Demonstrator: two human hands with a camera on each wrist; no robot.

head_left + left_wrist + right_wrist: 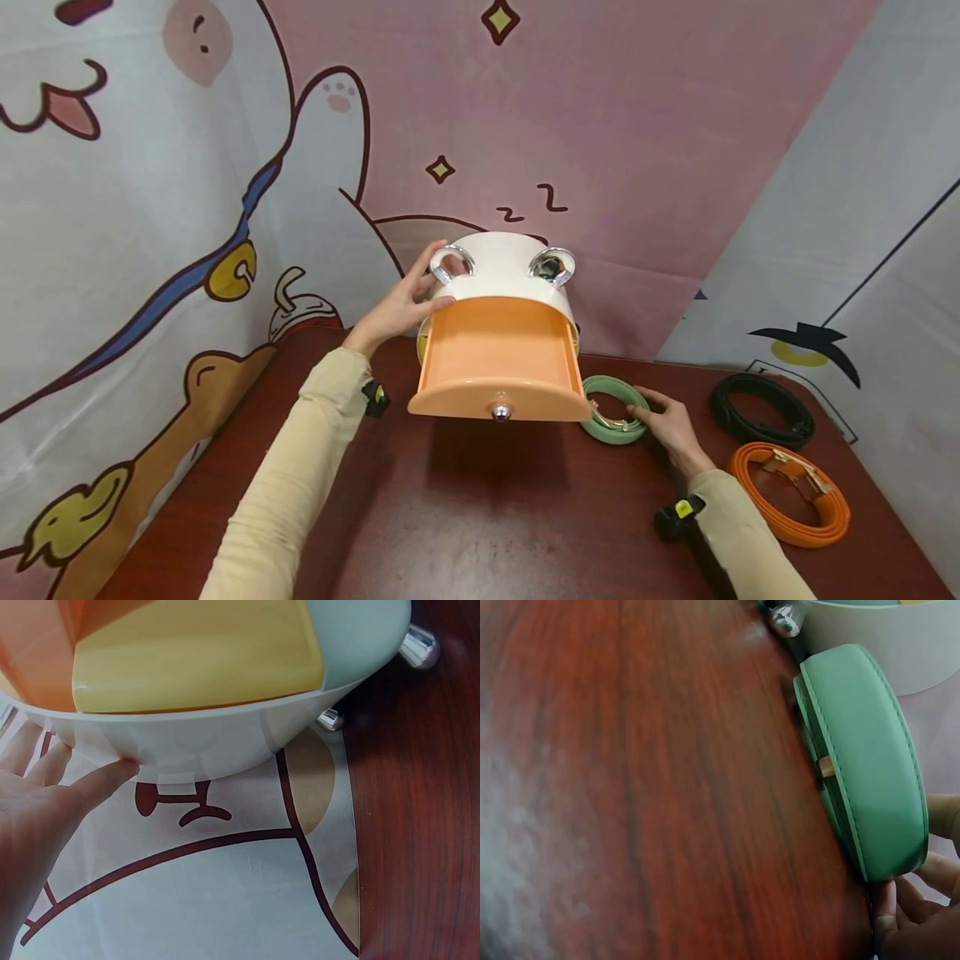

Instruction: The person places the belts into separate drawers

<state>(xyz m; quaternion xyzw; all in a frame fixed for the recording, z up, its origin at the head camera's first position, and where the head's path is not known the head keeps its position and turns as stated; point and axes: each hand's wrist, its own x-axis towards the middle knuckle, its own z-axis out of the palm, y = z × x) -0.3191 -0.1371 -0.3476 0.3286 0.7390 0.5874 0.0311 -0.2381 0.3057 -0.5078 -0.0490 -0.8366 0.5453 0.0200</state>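
Observation:
A white storage box [501, 258] with two silver rings on top stands at the back of the table. Its orange drawer [498, 346] is pulled out, with a silver knob on the front; nothing shows inside. My left hand [408, 298] rests against the box's upper left side, thumb toward the front, fingers by the left ring. In the left wrist view, its fairly straight fingers touch the white wall [202, 746]. Right of the drawer, my right hand [671, 425] pinches the outer edge of a coiled green belt [617, 392], also seen in the right wrist view, low by the tabletop.
A coiled black belt [761, 408] and a coiled orange belt [787, 492] with a metal buckle lie on the right of the reddish-brown table [480, 533]. A printed cloth [600, 125] hangs close behind and around the table.

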